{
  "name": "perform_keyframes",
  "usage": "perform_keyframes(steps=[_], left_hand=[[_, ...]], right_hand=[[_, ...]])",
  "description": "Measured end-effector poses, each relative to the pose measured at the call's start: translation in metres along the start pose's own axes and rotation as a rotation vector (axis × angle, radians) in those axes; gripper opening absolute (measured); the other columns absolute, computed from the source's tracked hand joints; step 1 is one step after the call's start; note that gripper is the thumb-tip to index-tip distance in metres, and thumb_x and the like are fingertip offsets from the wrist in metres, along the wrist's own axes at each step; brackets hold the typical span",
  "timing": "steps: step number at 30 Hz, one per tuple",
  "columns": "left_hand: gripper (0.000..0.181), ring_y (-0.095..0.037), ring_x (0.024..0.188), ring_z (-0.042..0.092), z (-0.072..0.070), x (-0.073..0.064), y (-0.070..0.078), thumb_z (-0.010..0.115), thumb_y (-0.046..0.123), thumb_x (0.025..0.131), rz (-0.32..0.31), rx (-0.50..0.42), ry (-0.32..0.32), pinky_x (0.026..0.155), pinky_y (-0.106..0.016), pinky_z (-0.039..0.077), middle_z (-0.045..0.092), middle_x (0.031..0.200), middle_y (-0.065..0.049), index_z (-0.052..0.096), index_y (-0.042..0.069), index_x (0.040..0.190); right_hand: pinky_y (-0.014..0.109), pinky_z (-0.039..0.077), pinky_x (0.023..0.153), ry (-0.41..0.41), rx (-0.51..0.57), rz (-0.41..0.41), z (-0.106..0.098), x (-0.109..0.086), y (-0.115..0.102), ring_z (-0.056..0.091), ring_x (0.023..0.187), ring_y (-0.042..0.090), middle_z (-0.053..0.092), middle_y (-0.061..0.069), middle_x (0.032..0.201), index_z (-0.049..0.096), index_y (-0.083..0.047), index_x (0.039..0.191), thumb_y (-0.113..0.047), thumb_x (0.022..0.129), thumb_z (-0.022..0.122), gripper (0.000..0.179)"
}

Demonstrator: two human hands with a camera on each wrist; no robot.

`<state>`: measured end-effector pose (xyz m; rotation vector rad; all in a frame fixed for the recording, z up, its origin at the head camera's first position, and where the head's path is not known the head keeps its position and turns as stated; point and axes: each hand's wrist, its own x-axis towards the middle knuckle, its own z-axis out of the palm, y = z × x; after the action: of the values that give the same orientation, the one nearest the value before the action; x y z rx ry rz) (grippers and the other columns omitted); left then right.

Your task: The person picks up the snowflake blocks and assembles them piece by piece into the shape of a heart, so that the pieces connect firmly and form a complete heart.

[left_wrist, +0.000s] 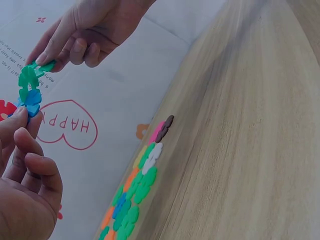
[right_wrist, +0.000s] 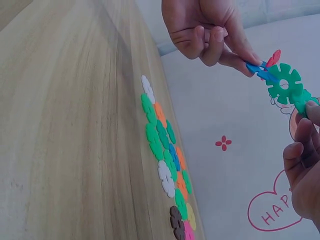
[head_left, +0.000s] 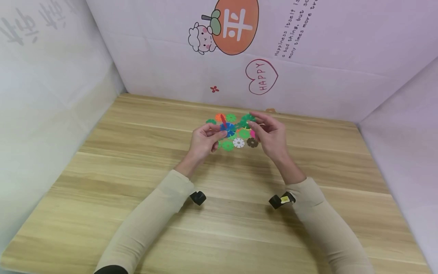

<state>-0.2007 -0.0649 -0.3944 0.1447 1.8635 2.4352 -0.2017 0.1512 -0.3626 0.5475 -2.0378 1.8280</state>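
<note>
Above the far part of the table, both hands hold a chain of slotted plastic snowflake discs between them. My left hand [head_left: 204,141] pinches the blue disc [head_left: 226,129] between thumb and fingers. A red disc [head_left: 223,120] is slotted into the blue one and stands up from it. On the other side, a green disc [right_wrist: 284,83] joins the blue disc edgewise. A second green disc [head_left: 247,120] sits at the chain's right end, pinched by the thumb and fingertips of my right hand [head_left: 273,137].
Below the hands, loose discs lie flat on the wooden table [head_left: 219,228], among them a white disc [head_left: 238,142], a brown disc [head_left: 252,142] and a light green disc [head_left: 227,145]. A printed white backdrop [head_left: 164,68] rises behind the table, with plain white side walls.
</note>
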Motion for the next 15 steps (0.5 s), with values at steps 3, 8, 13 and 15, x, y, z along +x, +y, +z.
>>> perform_keyframes(steps=[3, 8, 13, 15], left_hand=[[0.007, -0.01, 0.044, 0.045, 0.0006, 0.0, 0.0002, 0.075, 0.004, 0.091, -0.009, -0.004, 0.013, 0.041, -0.019, 0.036, 0.074, 0.086, -0.009, 0.069, 0.008, 0.092], [0.007, -0.01, 0.044, 0.045, 0.0004, 0.0005, 0.0, 0.075, 0.005, 0.09, -0.019, -0.006, 0.034, 0.041, -0.019, 0.036, 0.074, 0.085, -0.009, 0.07, 0.009, 0.092], [0.007, -0.01, 0.044, 0.046, 0.0018, 0.0011, 0.0002, 0.075, 0.006, 0.091, -0.032, -0.005, 0.04, 0.041, -0.02, 0.037, 0.075, 0.084, -0.005, 0.069, 0.009, 0.092], [0.008, -0.01, 0.044, 0.046, 0.0027, 0.0012, 0.0008, 0.076, 0.007, 0.09, -0.034, -0.002, 0.044, 0.041, -0.02, 0.037, 0.075, 0.084, -0.005, 0.069, 0.009, 0.092]], right_hand=[[0.021, 0.041, 0.045, -0.031, 0.026, -0.009, -0.0024, -0.0007, 0.0061, 0.048, 0.052, 0.014, 0.063, 0.017, 0.08, 0.064, 0.009, 0.124, 0.011, 0.092, 0.066, 0.033], [0.024, 0.042, 0.047, -0.075, 0.022, 0.009, -0.0051, -0.0027, 0.0065, 0.047, 0.052, 0.019, 0.063, 0.02, 0.079, 0.063, 0.003, 0.131, 0.01, 0.095, 0.062, 0.037], [0.021, 0.044, 0.048, -0.055, -0.002, 0.054, -0.0049, -0.0011, 0.0067, 0.05, 0.053, 0.014, 0.067, 0.002, 0.078, 0.062, 0.004, 0.131, 0.006, 0.096, 0.063, 0.036], [0.019, 0.045, 0.048, -0.04, 0.002, 0.065, -0.0048, -0.0001, 0.0072, 0.051, 0.054, 0.01, 0.068, 0.003, 0.08, 0.061, 0.007, 0.129, 0.008, 0.095, 0.064, 0.035]])
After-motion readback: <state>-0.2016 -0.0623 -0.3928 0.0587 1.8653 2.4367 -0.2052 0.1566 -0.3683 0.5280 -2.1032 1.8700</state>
